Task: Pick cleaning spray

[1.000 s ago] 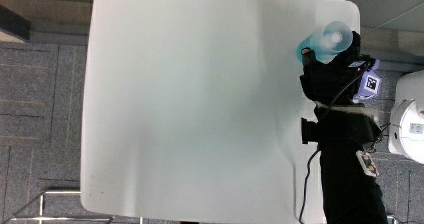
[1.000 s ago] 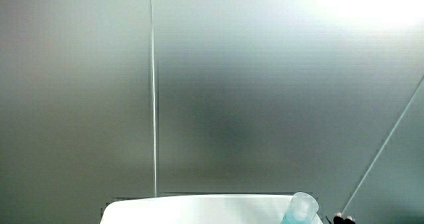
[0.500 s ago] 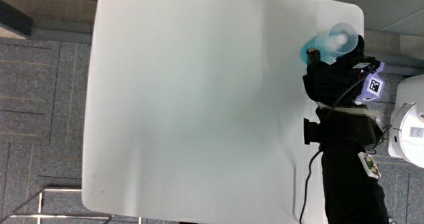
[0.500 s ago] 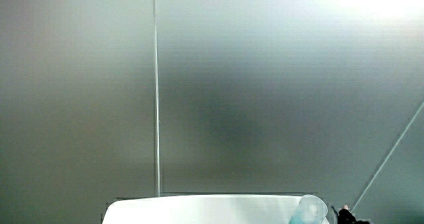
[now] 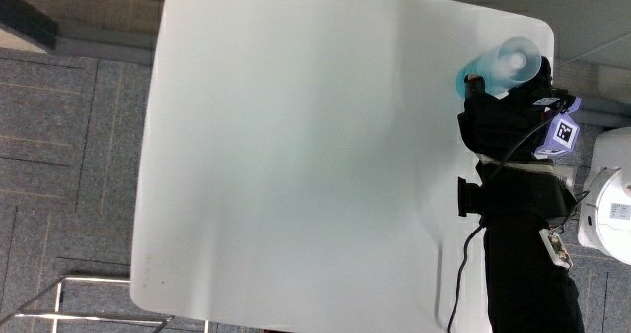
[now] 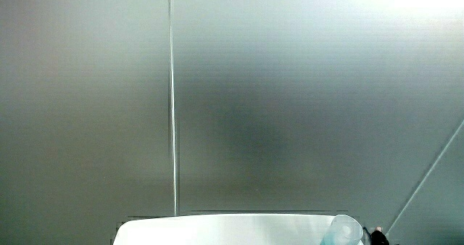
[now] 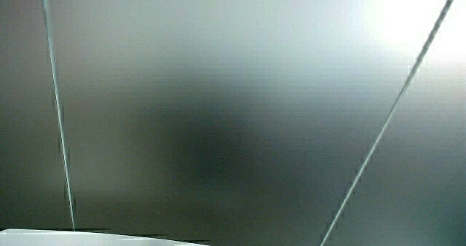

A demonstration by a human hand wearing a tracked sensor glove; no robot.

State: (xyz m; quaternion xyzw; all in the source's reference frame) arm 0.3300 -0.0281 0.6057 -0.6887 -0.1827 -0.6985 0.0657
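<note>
The cleaning spray (image 5: 513, 62), a pale blue translucent bottle with a teal part, stands near a corner of the white table (image 5: 296, 156), at its edge. The hand (image 5: 498, 111) in the black glove lies against the bottle on the side nearer to the person. Its fingers (image 5: 474, 81) curl around the bottle's teal part. The patterned cube (image 5: 560, 134) sits on the hand's back. In a side view only the bottle's top (image 6: 344, 230) and a sliver of the glove (image 6: 377, 236) show above the table's edge; the other side view shows mostly pale wall.
A white appliance (image 5: 608, 207) stands on the grey carpet beside the table, close to the forearm (image 5: 523, 264). A cable runs along the forearm. A metal frame (image 5: 59, 299) shows at the table's corner nearest the person.
The whole picture has shifted. The hand stays against the bottle at the table's corner; in the side view the glove sits a little closer to the bottle.
</note>
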